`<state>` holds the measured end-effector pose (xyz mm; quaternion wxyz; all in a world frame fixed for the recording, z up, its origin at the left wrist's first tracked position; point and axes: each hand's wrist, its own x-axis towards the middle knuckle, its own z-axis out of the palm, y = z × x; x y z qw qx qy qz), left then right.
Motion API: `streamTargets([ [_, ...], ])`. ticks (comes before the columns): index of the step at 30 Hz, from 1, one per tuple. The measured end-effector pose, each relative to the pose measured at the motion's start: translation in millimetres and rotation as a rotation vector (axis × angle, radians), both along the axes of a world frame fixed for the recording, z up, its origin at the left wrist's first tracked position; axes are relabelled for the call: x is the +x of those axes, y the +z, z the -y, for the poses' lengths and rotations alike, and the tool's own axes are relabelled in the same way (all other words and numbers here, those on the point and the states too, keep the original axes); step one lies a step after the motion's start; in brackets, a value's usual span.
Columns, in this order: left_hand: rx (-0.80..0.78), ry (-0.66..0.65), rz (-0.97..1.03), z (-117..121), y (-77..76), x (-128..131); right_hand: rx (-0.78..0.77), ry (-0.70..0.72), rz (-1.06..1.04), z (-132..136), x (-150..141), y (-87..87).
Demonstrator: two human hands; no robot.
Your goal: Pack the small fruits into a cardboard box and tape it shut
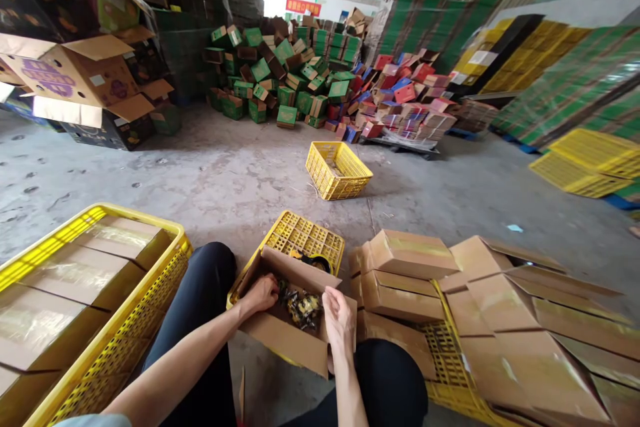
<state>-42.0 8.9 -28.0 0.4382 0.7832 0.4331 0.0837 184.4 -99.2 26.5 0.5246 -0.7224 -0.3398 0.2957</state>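
An open cardboard box (pixel 287 340) rests on an upturned yellow crate (pixel 304 235) between my knees. Inside it lie several small glossy packets (pixel 304 309), dark and yellow; their contents are too small to name. My left hand (pixel 264 292) reaches over the left side into the box with its fingers curled inward, and whatever they hold is hidden. At the box's right side, my right hand (pixel 338 320) has its fingers bent around the cardboard edge. Behind the box, a yellow and black tape dispenser (pixel 320 263) lies on the crate, partly covered by a flap.
To my left stands a yellow crate (pixel 183 243) holding taped cartons (pixel 75 273). Stacked cartons (pixel 407 255) and another yellow crate (pixel 445 353) crowd my right. A yellow basket (pixel 340 180) sits ahead on the floor, before heaped green boxes (pixel 287 113) and red ones (pixel 405 93).
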Motion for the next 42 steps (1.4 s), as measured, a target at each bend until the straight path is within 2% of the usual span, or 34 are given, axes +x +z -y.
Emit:
streamTargets([
  [3, 0.031, 0.06, 0.079, -1.9, 14.6, -1.0, -0.042, 0.084, -0.174, -0.8, -10.2, 1.7],
  [5, -0.023, 0.088, 0.222, -1.0, 26.5, -2.2, -0.09, 0.096, -0.27, -2.1, -17.6, 2.9],
  [9, -0.312, 0.13, 0.621, 8.0, 50.8, -6.1, -0.196, 0.057, -0.315, -2.0, -25.9, 10.0],
  [12, -0.479, 0.123, 0.732, 15.1, 64.1, -7.8, -0.252, 0.095, -0.321, 2.0, -27.4, 18.6],
  [14, -0.537, 0.106, 0.769, 17.1, 68.4, -7.3, -0.24, 0.148, -0.383, 4.9, -28.3, 23.2],
  [16, -0.574, 0.119, 0.815, 16.8, 68.7, -5.6, -0.195, 0.184, -0.444, 6.5, -29.1, 25.8],
  [20, -0.68, 0.267, 0.874, 14.6, 63.3, -1.8, -0.119, 0.157, -0.427, 6.2, -28.0, 25.4],
  [23, -0.741, 0.24, 0.824, 15.9, 60.9, -1.1, -0.091, 0.117, -0.393, 4.8, -26.2, 23.7],
  [25, -0.728, 0.183, 0.8, 17.4, 61.1, -1.3, -0.087, 0.104, -0.377, 4.3, -25.7, 23.1],
  [27, -0.685, 0.187, 0.808, 17.9, 61.3, -1.3, -0.091, 0.095, -0.368, 4.1, -25.8, 23.1],
  [32, -0.664, 0.382, 0.922, 14.2, 56.7, 2.6, -0.077, 0.036, -0.385, 2.7, -26.9, 25.1],
  [35, -0.685, 0.422, 0.94, 10.9, 51.6, 5.3, -0.076, 0.028, -0.399, 1.0, -26.7, 26.7],
  [38, -0.733, 0.415, 0.923, 7.4, 47.4, 5.0, -0.042, -0.012, -0.423, 0.4, -24.2, 27.6],
  [42, -0.862, 0.408, 0.796, 6.2, 45.6, 2.1, 0.013, -0.052, -0.458, 1.9, -19.2, 27.9],
])
